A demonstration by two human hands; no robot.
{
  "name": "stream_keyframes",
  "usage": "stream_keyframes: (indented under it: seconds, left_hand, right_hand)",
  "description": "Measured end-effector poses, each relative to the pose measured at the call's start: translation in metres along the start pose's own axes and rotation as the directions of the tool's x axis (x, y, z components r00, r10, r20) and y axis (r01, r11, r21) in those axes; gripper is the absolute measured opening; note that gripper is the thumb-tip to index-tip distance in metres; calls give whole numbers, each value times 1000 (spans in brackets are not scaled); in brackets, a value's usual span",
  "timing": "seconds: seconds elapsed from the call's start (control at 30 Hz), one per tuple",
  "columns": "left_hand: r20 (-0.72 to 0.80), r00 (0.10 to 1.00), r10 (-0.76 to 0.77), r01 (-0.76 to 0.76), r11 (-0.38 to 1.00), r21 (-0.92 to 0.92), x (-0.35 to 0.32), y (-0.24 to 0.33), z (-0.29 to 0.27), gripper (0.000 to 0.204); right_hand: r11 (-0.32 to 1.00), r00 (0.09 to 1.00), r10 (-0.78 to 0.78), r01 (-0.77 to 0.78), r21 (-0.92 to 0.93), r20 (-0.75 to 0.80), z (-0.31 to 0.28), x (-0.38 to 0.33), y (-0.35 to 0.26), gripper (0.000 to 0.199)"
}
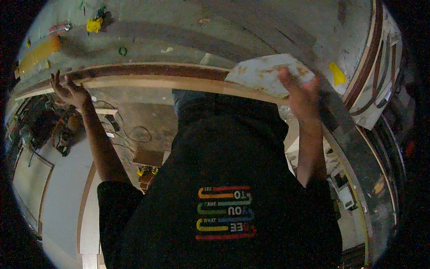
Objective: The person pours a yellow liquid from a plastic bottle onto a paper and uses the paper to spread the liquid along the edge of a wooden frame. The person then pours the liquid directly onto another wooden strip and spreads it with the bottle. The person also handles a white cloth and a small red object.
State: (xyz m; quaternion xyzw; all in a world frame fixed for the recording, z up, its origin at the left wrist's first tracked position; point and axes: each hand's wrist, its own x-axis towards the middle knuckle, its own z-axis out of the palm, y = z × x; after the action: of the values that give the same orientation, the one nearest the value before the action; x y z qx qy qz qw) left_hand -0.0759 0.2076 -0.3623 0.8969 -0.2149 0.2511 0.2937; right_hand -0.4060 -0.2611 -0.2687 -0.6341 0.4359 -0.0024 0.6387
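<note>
right hand [301, 96] fingers gripping stained white paper sheet [264, 71] at 1 o'clock | light, floppy; hold near edge | left hand [69, 92] fingers spread on long wooden strip [148, 81] on counter [179, 36]

Left hand [69, 92], at the frame's left, is raised with fingers spread and curled, forearm running down to the lower left. Right hand [301, 94], upper right of centre, is closed in a grip, forearm straight below it.

Wooden strip [148, 77] smooth, matt; sheet [264, 71] papery, stained; bench top [215, 31] rough, blotched.
</note>
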Motion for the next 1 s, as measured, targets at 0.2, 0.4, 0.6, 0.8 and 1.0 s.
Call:
stream_keyframes:
  seconds: [0.2,0.4,0.6,0.8,1.0]
  left_hand:
    - [556,747,364,-304,931,-201,56,166,33,56]
    - [668,237,705,-687,608,-398,70,273,135,81]
    - [496,349,795,-711,569,-412,87,283,165,64]
    - [413,501,760,-673,643,-366,89,279,170,48]
    - [201,828,523,-498,852,-161,89,198,87,16]
  right_hand:
    - [987,961,-47,87,138,-271,-32,-30,-8,53]
    - [963,884,-111,208,170,-455,-50,-70,3,53]
    - [939,858,-85,239,247,-506,-56,-112,21,47]
    - [908,744,35,255,332,-667,-60,-115,15,45]
    - [821,719,237,212,531,-653,-70,-108,20,46]
